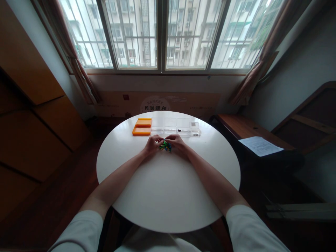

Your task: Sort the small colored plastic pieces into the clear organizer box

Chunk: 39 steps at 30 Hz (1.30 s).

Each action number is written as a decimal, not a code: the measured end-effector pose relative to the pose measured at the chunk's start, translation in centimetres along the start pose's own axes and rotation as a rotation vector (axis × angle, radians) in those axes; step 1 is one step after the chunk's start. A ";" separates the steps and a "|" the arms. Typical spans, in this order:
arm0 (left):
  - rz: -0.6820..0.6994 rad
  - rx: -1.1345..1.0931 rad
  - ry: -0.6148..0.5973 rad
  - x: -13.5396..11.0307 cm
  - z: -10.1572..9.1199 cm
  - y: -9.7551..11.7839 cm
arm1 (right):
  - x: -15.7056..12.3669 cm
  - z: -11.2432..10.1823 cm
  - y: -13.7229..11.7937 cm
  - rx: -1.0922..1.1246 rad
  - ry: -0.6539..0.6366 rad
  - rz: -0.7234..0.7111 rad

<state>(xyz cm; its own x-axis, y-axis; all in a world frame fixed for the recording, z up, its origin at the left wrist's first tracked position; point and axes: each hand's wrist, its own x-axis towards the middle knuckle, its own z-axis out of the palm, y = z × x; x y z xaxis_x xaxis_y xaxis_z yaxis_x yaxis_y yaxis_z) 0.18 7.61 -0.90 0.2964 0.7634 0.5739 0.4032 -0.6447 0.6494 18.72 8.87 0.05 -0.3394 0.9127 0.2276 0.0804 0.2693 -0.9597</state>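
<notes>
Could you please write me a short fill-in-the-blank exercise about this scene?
1. The left hand and right hand are at a pile of small multicoloured pieces on a table coloured ____.
2. Beyond the hands, the case beside the clear compartments is coloured ____.
3. In the head view, the sheet of paper lies to the ____ of the table.

Missing words: white; orange; right.

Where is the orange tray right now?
In the head view, the orange tray sits on the far part of the white table, just left of the clear plastic boxes and beyond the left hand.
</notes>
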 end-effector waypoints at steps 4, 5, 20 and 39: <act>-0.002 0.001 -0.004 0.0 0.0 0.0 | 0.0 0.0 0.0 0.000 0.001 0.001; -0.001 0.004 -0.005 0.0 0.0 -0.1 | 0.0 0.0 0.0 0.002 0.003 0.002; 0.000 0.022 -0.004 0.1 0.0 -0.1 | -0.1 0.1 -0.1 0.002 -0.004 0.007; 0.020 -0.007 -0.009 0.0 0.0 -0.2 | 0.0 0.0 0.0 -0.022 0.013 -0.019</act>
<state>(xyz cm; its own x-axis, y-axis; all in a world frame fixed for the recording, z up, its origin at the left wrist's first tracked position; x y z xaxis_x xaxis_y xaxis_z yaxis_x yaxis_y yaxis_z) 0.11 7.72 -1.07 0.3123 0.7508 0.5820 0.3914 -0.6600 0.6413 18.68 8.89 0.09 -0.3284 0.9115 0.2476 0.0946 0.2926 -0.9515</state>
